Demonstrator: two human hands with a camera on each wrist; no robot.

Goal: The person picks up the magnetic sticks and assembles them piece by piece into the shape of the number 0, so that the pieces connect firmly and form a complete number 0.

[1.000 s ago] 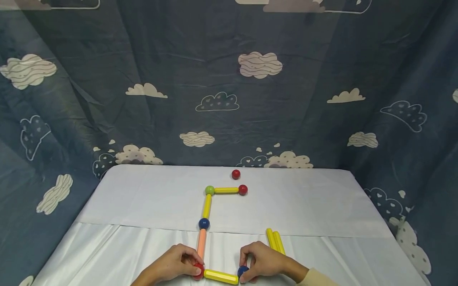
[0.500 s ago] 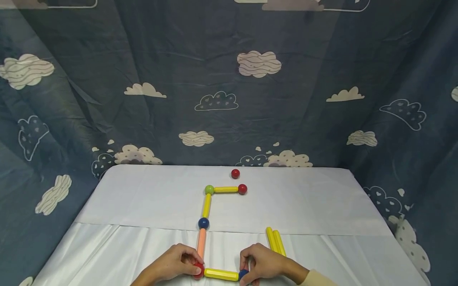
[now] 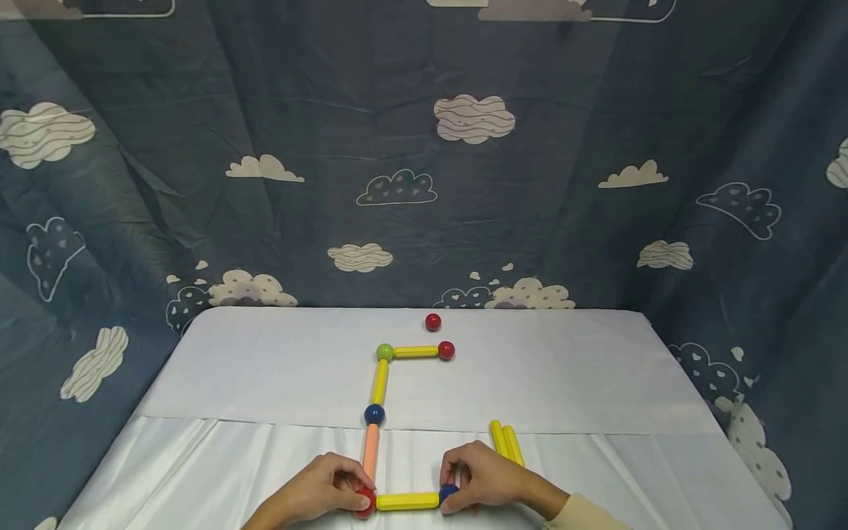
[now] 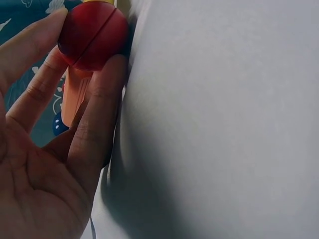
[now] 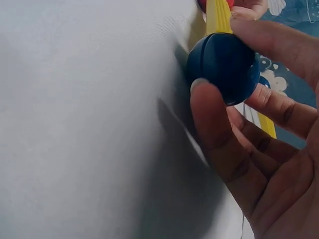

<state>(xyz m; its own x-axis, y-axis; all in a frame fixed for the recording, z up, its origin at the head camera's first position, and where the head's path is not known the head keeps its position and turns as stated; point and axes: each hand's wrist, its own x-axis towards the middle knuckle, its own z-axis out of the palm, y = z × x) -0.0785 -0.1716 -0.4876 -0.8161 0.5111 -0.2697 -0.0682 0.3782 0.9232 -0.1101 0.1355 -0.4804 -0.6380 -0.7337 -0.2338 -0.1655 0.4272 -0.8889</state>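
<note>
the left hand [image 3: 324, 484] grips a red ball [image 3: 365, 505] in its fingers, the right hand [image 3: 489, 475] a blue ball [image 3: 447, 491] in its own. a yellow stick [image 3: 407, 501] lies between the balls on the white worktop [image 3: 563, 383], and an orange stick [image 3: 370, 450] leads away from the red ball. the worktop stretches well past both hands toward its side edges. a pair of yellow sticks [image 3: 500, 439] lies just beyond the right hand; a loose red ball [image 3: 433, 322] sits near the far edge.
</note>
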